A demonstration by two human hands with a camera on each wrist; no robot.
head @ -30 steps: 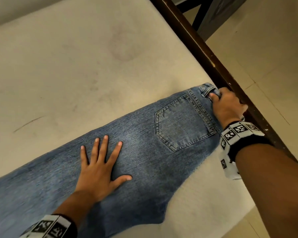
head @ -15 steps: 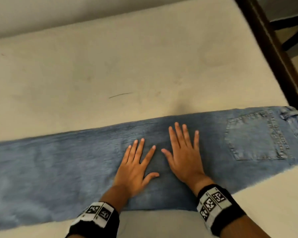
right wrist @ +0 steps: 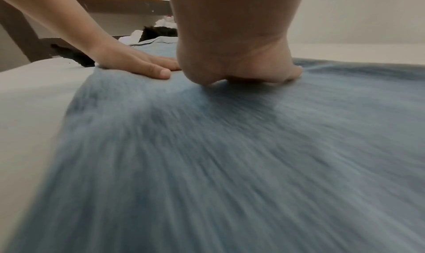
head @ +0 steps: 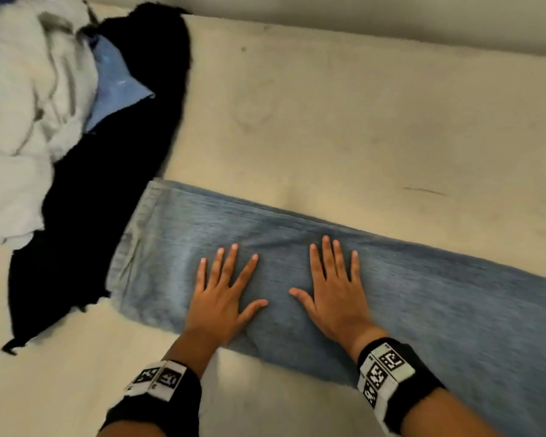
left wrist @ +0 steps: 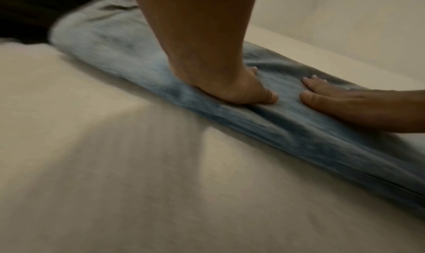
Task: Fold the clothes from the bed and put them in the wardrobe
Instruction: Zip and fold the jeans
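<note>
A pair of light blue jeans (head: 454, 298) lies flat, folded lengthwise, across the beige bed (head: 328, 121). Its leg hem (head: 139, 234) points left. My left hand (head: 224, 294) lies flat on the lower leg with straight, spread fingers. Beside it, a palm's width to the right, my right hand (head: 331, 288) presses flat on the denim too. The left wrist view shows the left hand (left wrist: 230, 82) and the right hand (left wrist: 358, 106) on the jeans (left wrist: 299, 129). In the right wrist view the right hand (right wrist: 241, 66) and left hand (right wrist: 138, 64) press the jeans (right wrist: 230, 157).
A heap of other clothes sits at the upper left: a black garment (head: 114, 184), a white one (head: 22, 105) and a light blue one (head: 114, 77). A pale wall (head: 391, 17) runs along the bed's far side. A wooden headboard (right wrist: 115, 2) stands beyond the heap.
My right hand left the waistband and joined the left on the leg. Both hands have slid left along the jeans toward the hem, and the clothes heap has come into view.
</note>
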